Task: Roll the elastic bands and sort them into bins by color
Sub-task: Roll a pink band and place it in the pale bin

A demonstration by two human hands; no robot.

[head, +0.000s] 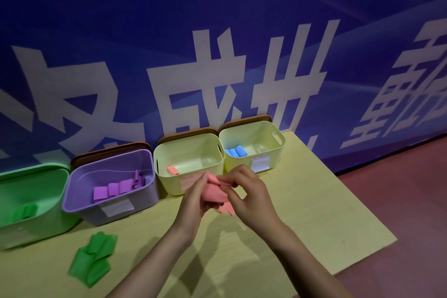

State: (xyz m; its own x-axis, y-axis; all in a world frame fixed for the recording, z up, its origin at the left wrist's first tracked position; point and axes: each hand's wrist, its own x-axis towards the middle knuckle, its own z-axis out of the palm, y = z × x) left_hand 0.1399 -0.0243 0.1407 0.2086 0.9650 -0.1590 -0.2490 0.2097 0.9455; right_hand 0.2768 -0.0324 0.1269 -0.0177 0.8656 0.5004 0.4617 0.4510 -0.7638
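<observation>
Both hands hold a pink elastic band (215,192) above the table, just in front of the middle bins. My left hand (197,197) grips its left side and my right hand (249,197) pinches its top edge; a loose end hangs below. Four bins stand in a row by the wall: a green bin (48,222) with a green roll, a purple bin (79,201) with several purple rolls, a pale yellow bin (169,182) with one pink roll (173,170), and another pale yellow bin (275,152) with blue rolls (235,153). An unrolled green band (93,257) lies at the table's front left.
The light wooden table (314,213) ends at the right over a reddish floor (399,201). A blue wall with large white characters (217,68) rises right behind the bins. Brown lids (188,132) lean behind the bins.
</observation>
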